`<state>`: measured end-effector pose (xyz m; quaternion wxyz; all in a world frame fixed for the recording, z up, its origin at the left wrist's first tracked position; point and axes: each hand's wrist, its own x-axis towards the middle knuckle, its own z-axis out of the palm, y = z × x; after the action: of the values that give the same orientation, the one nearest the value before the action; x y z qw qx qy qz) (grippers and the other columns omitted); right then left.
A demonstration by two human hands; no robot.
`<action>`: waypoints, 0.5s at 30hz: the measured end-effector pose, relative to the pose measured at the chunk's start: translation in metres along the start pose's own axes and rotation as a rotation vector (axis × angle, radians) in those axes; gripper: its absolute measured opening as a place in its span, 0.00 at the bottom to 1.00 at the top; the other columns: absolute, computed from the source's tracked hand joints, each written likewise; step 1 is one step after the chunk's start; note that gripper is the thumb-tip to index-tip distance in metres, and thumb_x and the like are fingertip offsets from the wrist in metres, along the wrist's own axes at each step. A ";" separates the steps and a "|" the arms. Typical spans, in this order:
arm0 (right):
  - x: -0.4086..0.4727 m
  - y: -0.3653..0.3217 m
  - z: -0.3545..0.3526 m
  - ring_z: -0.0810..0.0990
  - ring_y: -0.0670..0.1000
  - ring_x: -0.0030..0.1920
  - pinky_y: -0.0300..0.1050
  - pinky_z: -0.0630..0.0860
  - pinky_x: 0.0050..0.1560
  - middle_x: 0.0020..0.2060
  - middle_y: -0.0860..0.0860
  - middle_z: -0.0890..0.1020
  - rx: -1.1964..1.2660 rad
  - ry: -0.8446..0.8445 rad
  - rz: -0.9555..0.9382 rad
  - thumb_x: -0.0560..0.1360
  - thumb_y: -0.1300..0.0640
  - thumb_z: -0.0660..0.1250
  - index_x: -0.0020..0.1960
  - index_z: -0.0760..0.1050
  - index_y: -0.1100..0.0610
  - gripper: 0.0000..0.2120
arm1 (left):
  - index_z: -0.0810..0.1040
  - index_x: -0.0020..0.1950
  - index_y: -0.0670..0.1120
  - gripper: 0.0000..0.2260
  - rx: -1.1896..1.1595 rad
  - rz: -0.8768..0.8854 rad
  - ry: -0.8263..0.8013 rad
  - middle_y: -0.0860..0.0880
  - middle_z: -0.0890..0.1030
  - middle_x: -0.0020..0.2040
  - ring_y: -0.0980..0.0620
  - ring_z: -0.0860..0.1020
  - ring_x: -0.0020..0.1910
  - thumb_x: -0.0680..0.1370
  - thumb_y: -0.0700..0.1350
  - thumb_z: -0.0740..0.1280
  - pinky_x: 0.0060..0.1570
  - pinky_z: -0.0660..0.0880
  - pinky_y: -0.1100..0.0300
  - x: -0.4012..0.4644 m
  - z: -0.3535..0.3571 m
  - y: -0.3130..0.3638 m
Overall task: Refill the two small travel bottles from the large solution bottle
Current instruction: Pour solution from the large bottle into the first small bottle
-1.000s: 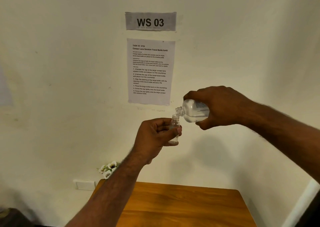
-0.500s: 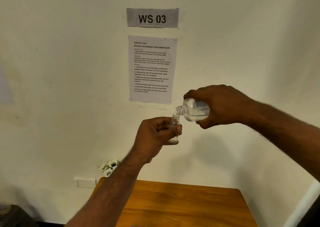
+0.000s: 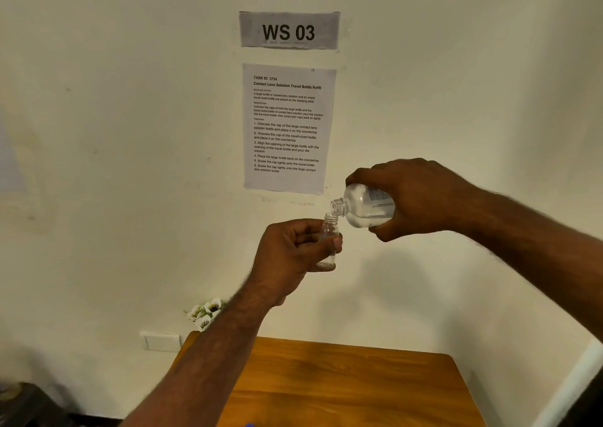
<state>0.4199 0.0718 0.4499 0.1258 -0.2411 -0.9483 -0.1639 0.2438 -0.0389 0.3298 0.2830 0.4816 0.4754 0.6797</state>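
Left hand curled round small bottle, upright, uncapped, held in mid-air above far edge of wooden table. Right hand gripping large bottle, tipped neck-down to the left, mouth just over small bottle's opening. Little clear liquid at small bottle's bottom. Instruction sheet on wall behind; white flowers near table's far left corner

This looks like a numbered workstation set up for recorded tasks: a "WS 03" sign at twelve o'clock on the plain wall, a printed instruction sheet below it, a wooden bench at six o'clock.
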 end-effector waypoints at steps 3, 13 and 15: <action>0.001 0.000 0.000 0.77 0.48 0.48 0.48 0.78 0.46 0.50 0.38 0.78 -0.004 -0.003 0.000 0.62 0.39 0.73 0.67 0.64 0.35 0.35 | 0.84 0.56 0.38 0.11 -0.007 -0.001 0.000 0.38 0.87 0.46 0.38 0.85 0.48 0.73 0.37 0.75 0.43 0.85 0.45 0.000 -0.001 0.000; 0.001 -0.002 -0.002 0.77 0.48 0.48 0.48 0.78 0.46 0.51 0.39 0.79 -0.009 -0.003 0.001 0.63 0.40 0.73 0.67 0.64 0.35 0.35 | 0.85 0.55 0.39 0.11 0.000 0.004 0.007 0.39 0.87 0.45 0.41 0.86 0.46 0.73 0.37 0.76 0.41 0.85 0.48 0.000 -0.001 0.001; 0.000 -0.002 -0.002 0.77 0.48 0.48 0.47 0.78 0.46 0.51 0.38 0.78 -0.009 -0.004 0.004 0.63 0.40 0.73 0.67 0.64 0.35 0.35 | 0.85 0.55 0.39 0.11 0.000 0.001 0.011 0.39 0.87 0.45 0.40 0.86 0.46 0.73 0.37 0.76 0.41 0.85 0.47 -0.001 -0.001 0.001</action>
<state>0.4190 0.0699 0.4512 0.1231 -0.2437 -0.9473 -0.1675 0.2428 -0.0402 0.3301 0.2800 0.4783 0.4765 0.6825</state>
